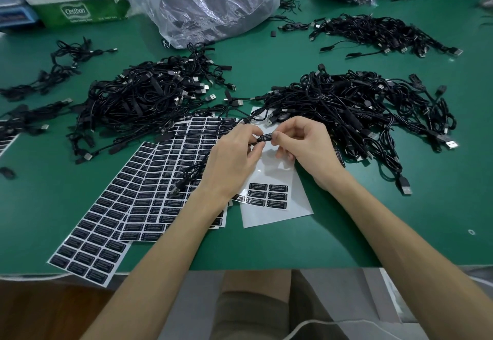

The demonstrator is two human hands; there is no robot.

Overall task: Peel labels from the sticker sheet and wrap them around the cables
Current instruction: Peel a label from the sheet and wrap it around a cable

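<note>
Closest to the viewer, a seated person's lap shows below the edge of a green tabletop (373, 233), and two bare forearms reach forward over it. The hands meet just above the far half of a white sticker sheet (269, 219), which lies flat and mostly bare, with only a small block of black labels at its near end.

The left hand (234, 161) has its fingers curled, pinching a thin black cable (196, 170) whose plug end trails down just left of the sheet. The right hand (302, 143) has thumb and fingers closed on the same cable, pressing a black label (266, 137) that sits between the two hands.

Left of the sheet, full label sheets (149, 179) overlap in a fan. Beyond the sheet sit two large heaps of black cables, a left heap (144, 99) and a right heap (354, 107), with a clear plastic bag (213, 1) farther back.

The label looks partway wrapped. To finish it well, the cable should probably be held taut between the hands and the label rolled squarely so its edges meet. Pressing from the middle outward should then avoid creases or a crooked flap
</note>
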